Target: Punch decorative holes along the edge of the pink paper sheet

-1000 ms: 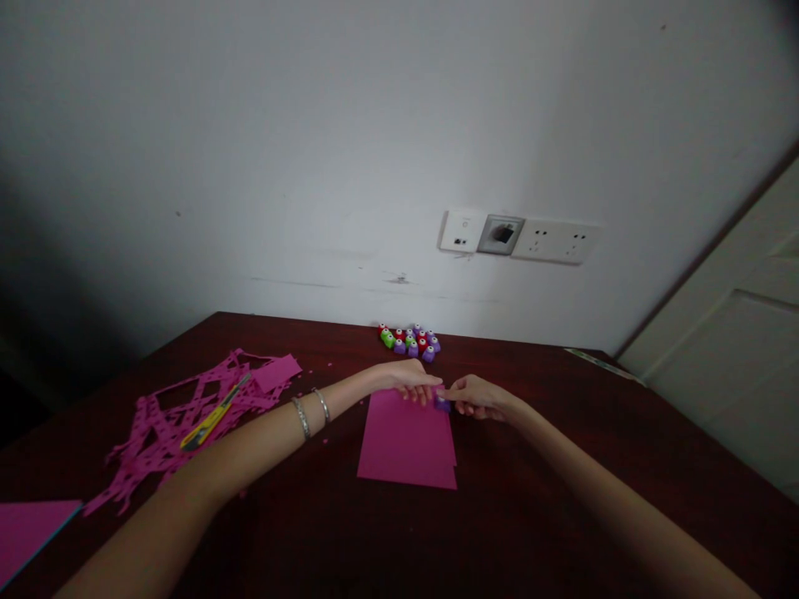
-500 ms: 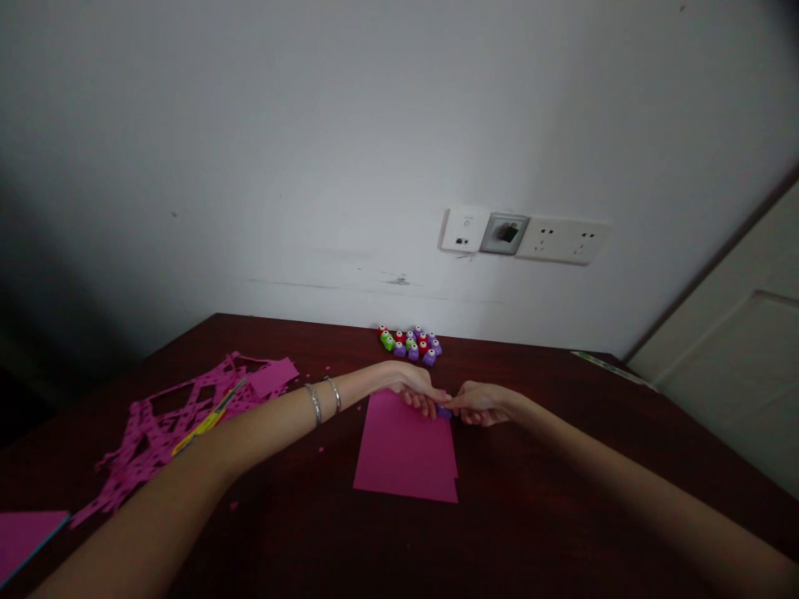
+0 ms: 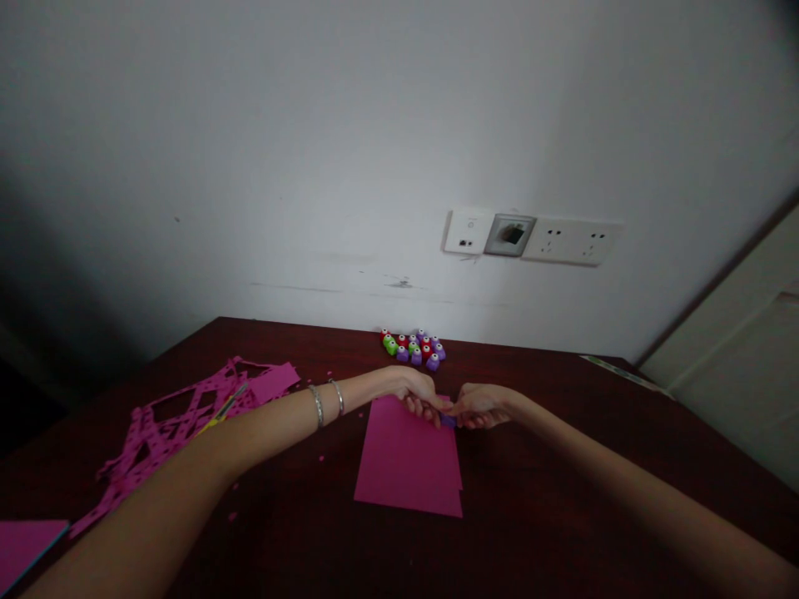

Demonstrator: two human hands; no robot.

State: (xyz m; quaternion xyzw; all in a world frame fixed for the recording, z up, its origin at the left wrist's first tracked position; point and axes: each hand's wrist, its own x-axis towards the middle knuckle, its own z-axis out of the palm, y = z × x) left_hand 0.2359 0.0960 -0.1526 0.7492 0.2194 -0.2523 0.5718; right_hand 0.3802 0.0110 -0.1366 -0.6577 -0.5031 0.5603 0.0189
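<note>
The left-hand grip (image 3: 424,398) and right-hand grip (image 3: 483,405) meet at a small purple punch (image 3: 448,421) near the far right corner of a pink sheet (image 3: 409,462); green, red and purple punches (image 3: 416,354) cluster behind, near the wall (image 3: 312,166); holed pink scraps (image 3: 126,472) and a partly hidden cutter (image 3: 215,421) lie leftward on the surface (image 3: 530,532).

Free table (image 3: 530,532) lies between the pink sheet (image 3: 405,466) and right forearm (image 3: 612,467); coloured blocks (image 3: 416,356) bar the back, pink scraps (image 3: 166,439) the left.

Purple punch (image 3: 448,422), pink sheet (image 3: 409,462).
Sheet lies flat, right edge stepped near lower corner; small punch sits at its upper right edge, partly hidden.
</note>
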